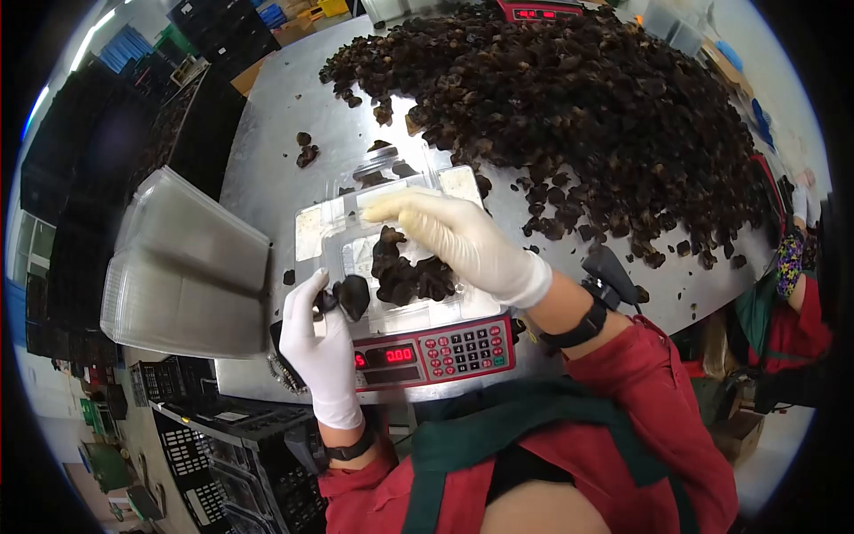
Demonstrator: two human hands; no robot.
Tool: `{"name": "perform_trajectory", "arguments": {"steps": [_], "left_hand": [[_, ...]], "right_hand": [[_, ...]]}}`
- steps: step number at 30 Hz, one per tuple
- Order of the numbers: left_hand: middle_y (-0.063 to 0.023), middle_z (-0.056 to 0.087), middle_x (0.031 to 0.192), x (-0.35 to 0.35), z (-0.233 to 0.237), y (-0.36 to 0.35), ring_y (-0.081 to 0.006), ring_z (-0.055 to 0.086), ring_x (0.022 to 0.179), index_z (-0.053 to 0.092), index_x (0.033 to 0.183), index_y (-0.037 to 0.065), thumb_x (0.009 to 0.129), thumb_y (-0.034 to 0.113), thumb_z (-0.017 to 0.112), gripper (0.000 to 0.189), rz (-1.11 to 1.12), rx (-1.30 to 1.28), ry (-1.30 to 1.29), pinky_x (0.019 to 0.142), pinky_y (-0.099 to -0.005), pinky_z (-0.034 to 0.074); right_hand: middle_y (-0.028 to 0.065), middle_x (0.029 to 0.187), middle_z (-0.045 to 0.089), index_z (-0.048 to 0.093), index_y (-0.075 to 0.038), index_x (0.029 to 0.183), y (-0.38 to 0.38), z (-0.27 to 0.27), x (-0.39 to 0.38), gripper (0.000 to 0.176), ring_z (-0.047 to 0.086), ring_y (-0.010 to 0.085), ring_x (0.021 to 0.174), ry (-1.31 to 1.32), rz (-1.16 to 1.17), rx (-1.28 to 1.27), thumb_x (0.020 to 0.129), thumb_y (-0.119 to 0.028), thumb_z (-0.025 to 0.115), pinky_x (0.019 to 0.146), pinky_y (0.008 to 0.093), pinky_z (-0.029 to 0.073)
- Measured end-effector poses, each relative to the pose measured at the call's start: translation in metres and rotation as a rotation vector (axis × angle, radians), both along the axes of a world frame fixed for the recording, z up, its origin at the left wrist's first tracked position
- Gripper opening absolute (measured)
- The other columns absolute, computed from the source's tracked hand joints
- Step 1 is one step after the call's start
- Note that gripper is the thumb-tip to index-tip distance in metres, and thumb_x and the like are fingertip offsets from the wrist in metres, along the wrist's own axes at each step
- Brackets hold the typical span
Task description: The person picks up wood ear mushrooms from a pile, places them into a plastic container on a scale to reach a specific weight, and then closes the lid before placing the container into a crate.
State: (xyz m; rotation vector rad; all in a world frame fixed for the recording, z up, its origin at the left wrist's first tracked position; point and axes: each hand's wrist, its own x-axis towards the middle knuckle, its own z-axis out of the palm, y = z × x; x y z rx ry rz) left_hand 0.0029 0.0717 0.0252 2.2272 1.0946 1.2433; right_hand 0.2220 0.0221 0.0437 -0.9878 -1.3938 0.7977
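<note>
A clear plastic tray (351,245) rests on the platform of a red scale (436,358), whose display is lit. Dark, crinkled mushroom-like pieces (405,274) lie in the tray. My left hand (318,347), in a white glove, holds a dark piece (352,296) between thumb and fingers at the tray's left side. Over the tray's right side is my right hand (471,240), also gloved, its fingers stretched out to the left above the dark pieces. Nothing shows in its grip.
A large heap of dark pieces (569,98) covers the back and right of the metal table (267,151). Stacked clear trays (191,267) stand at the left. Black crates (240,463) are below the front edge. Another person's sleeve (805,325) shows at far right.
</note>
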Motion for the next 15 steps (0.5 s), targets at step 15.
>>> {"name": "perform_trajectory", "arguments": {"steps": [15], "left_hand": [[-0.0129, 0.065, 0.111, 0.033, 0.026, -0.027, -0.0302, 0.063, 0.103, 0.065, 0.113, 0.004, 0.075, -0.008, 0.07, 0.04, -0.387, -0.028, 0.154, 0.089, -0.0362, 0.051]], "right_hand": [[0.0041, 0.096, 0.069, 0.069, -0.002, 0.112, -0.195, -0.033, 0.046, 0.023, 0.064, 0.0093, 0.081, 0.144, -0.245, -0.707, 0.09, -0.005, 0.062, 0.073, 0.0247, 0.052]]}}
